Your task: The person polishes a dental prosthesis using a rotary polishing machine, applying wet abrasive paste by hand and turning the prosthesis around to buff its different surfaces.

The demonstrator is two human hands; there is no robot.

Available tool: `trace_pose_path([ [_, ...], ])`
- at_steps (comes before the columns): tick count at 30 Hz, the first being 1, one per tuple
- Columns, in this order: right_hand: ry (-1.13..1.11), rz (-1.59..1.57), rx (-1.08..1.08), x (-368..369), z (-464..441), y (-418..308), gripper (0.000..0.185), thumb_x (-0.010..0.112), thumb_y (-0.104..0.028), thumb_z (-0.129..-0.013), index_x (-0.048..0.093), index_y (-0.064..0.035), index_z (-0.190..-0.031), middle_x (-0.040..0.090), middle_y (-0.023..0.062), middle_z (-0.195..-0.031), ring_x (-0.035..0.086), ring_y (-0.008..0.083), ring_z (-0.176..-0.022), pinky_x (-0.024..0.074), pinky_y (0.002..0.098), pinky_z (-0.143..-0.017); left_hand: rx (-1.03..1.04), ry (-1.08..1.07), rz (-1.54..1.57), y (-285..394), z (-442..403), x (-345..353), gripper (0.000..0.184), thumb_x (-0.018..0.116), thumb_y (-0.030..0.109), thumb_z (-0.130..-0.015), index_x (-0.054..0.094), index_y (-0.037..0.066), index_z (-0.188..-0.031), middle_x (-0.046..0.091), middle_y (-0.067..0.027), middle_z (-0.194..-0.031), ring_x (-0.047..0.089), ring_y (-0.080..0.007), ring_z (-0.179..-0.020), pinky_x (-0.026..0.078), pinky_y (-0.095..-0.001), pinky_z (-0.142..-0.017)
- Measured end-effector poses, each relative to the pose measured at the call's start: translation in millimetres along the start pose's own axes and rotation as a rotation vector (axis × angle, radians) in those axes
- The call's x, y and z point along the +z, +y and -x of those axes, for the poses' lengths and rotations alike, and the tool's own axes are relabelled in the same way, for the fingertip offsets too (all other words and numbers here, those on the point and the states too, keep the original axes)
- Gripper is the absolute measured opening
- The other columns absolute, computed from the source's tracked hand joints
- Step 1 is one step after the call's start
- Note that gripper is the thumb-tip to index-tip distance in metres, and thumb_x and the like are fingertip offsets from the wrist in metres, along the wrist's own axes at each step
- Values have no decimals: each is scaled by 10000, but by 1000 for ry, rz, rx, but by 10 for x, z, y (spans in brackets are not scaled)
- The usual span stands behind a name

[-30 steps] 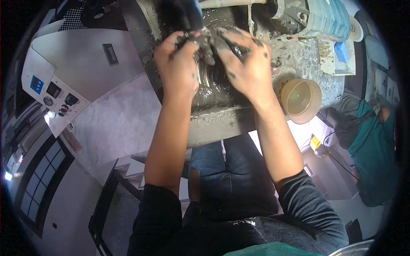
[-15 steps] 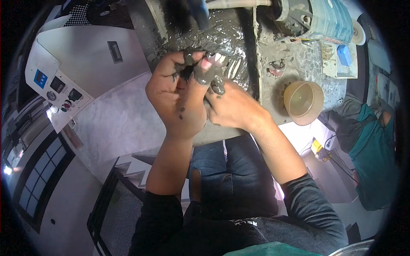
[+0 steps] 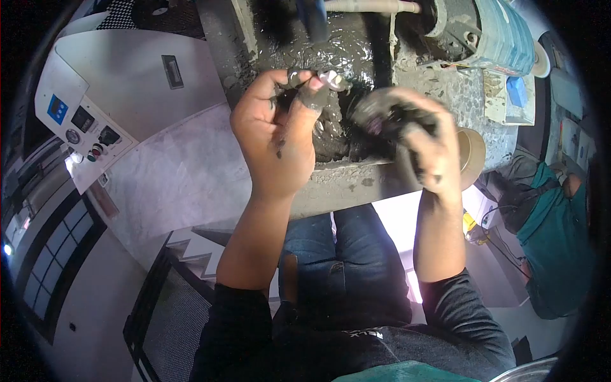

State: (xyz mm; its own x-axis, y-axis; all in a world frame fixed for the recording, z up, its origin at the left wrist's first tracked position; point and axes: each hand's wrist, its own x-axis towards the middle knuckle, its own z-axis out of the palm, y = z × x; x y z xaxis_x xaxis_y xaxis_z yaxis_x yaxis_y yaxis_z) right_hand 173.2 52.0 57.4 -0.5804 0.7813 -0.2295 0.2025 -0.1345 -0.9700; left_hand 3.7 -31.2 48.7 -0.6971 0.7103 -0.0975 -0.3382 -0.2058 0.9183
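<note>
Grey, wet mud fills the trough point(image 3: 328, 137) under both hands. My left hand point(image 3: 283, 130) is pinched around a small, shiny, pale object point(image 3: 332, 79) smeared with mud; thumb and index finger meet at its left end. To the right of it, above the trough's right side, is my right hand point(image 3: 420, 137), mud-covered and blurred by motion. Its fingers are curled, and whether anything lies inside them cannot be made out. The two hands are apart.
A beige round bowl point(image 3: 472, 159) stands behind my right hand. At the top right lies a teal cylindrical machine point(image 3: 506, 38), near a tray point(image 3: 491, 114) with a blue block point(image 3: 516, 91). A pale pipe point(image 3: 372, 6) crosses the top. A person in green point(image 3: 550, 239) is at the right.
My right hand has swung away to the right from beside my left hand and now partly covers the bowl. My left hand still pinches the small pale object, shifted slightly right in view.
</note>
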Motion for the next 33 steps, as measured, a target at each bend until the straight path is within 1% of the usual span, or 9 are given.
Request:
trace_pose_path([
  [4, 31, -204, -415, 74, -183, -85, 458, 544, 5, -720, 583, 8, -1176, 648, 193, -1156, 664, 298, -981, 519, 405, -884, -29, -23, -99, -145, -51, -30, 114, 665, 11, -862, 601, -41, -941, 648, -60, -868, 572, -50, -716, 461, -190, -581],
  [7, 6, 398, -800, 205, -403, -23, 443, 562, -2, -691, 608, 13, -1131, 671, 220, -1055, 676, 325, -934, 524, 376, -866, -80, -14, 36, -274, -104, 17, 102, 642, -25, -852, 600, -47, -942, 654, -59, -844, 578, -58, -687, 468, -206, -568],
  [8, -1, 352, -605, 312, -417, -15, 390, 568, -3, -689, 621, 15, -1076, 672, 214, -1011, 676, 319, -889, 527, 350, -836, -127, 0, 186, -300, -109, 48, 104, 626, -48, -845, 601, -50, -946, 657, -57, -829, 580, -64, -669, 470, -216, -560],
  [13, 124, 390, -415, 289, -556, 77, 354, 636, -67, -691, 667, 14, -1035, 675, 217, -942, 673, 333, -842, 515, 375, -824, -358, 111, 140, -305, -256, 27, 122, 611, -28, -814, 612, -14, -936, 624, -24, -735, 513, -44, -517, 409, -189, -463],
  [18, 231, 590, -522, 334, -730, 72, 268, 632, -39, -703, 698, 23, -956, 686, 202, -950, 677, 341, -846, 518, 356, -821, -418, 234, 205, -269, -384, 142, 139, 648, 10, -780, 612, 5, -915, 587, -22, -673, 478, -50, -470, 383, -203, -437],
  [20, 192, 698, -358, 356, -753, 20, 307, 632, -68, -745, 694, 5, -1036, 679, 206, -1071, 623, 302, -1096, 446, 350, -976, -360, 302, 176, -297, -423, 177, 192, 565, -6, -846, 599, -47, -1031, 578, -27, -716, 472, -38, -493, 351, -164, -361],
  [25, 173, 497, -330, 326, -632, 36, 318, 619, -44, -739, 693, 5, -1044, 683, 191, -1074, 634, 301, -1073, 459, 358, -960, -268, 164, 203, -387, -376, 82, 195, 579, -26, -811, 610, -76, -997, 649, -104, -814, 571, -92, -557, 429, -194, -426],
  [27, 119, 368, -322, 296, -626, 53, 320, 608, -38, -748, 692, 4, -1054, 684, 188, -1076, 621, 297, -1101, 448, 357, -979, -121, 114, 180, -388, -345, 139, 69, 628, -25, -774, 630, -11, -842, 612, -5, -731, 499, -44, -581, 371, -196, -505],
  [33, 165, 564, -309, 347, -687, 35, 320, 595, -32, -759, 690, 5, -1062, 683, 193, -1074, 610, 295, -1122, 437, 353, -994, -261, 185, 117, -409, -422, 79, 101, 593, -30, -793, 629, -28, -888, 641, -53, -766, 551, -82, -585, 420, -204, -514],
])
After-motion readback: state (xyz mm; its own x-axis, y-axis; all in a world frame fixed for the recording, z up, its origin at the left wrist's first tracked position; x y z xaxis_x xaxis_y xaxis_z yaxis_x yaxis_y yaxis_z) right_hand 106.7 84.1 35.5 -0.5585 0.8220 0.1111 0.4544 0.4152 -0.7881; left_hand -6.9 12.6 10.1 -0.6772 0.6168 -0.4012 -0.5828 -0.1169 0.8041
